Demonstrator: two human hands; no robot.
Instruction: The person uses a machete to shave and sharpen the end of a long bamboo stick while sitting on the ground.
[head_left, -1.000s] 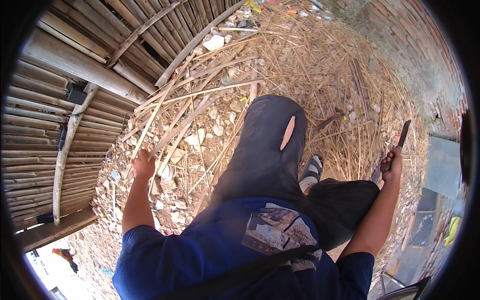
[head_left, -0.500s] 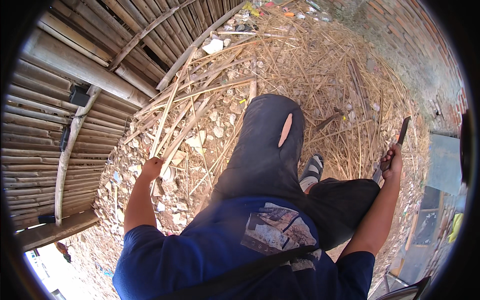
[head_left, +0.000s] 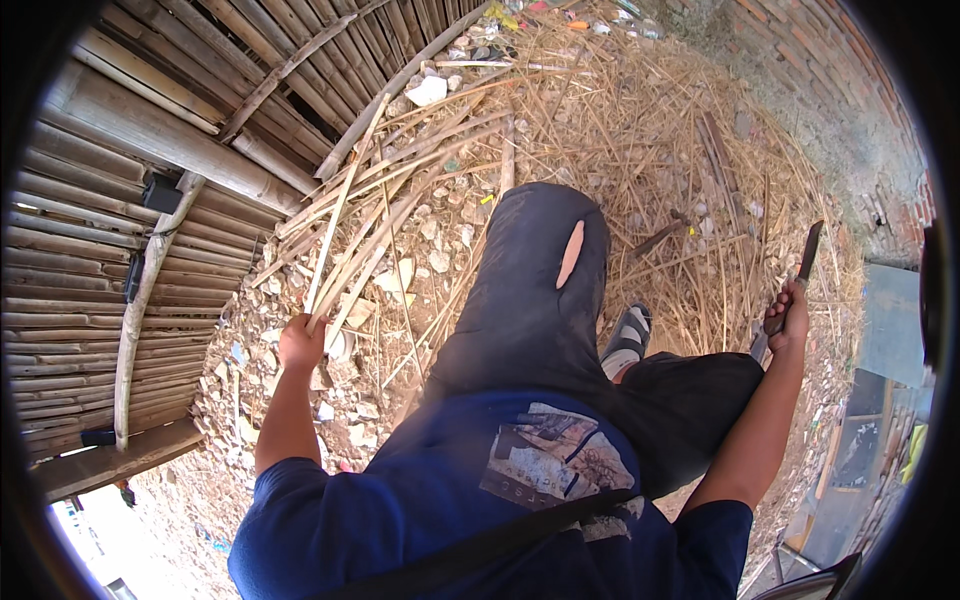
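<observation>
Head view, left side:
- Left hand: closed around the near end of a thin bamboo strip, which is gripped low and runs up and away toward the fence.
- Strip: pale and long, laid over a loose bunch of other strips that are spread across rubble of stones and chips.
- Fence: made of bamboo slats, seen at the left and top, with a bent pole leaned against it.

Head view, middle:
- Leg: covered in dark trousers with a long rip at the knee, stretched out between the two hands.
- Sandal: grey, seen just right of the knee, planted on dry straw.
- Shirt: blue, with a printed patch on the front.

Head view, right side:
- Right hand: wrapped tight around the handle of a knife, held out well apart from the strip.
- Knife: dark blade pointed up and slightly right, above the straw.
- Wall: brick, curved along the top right edge.
</observation>
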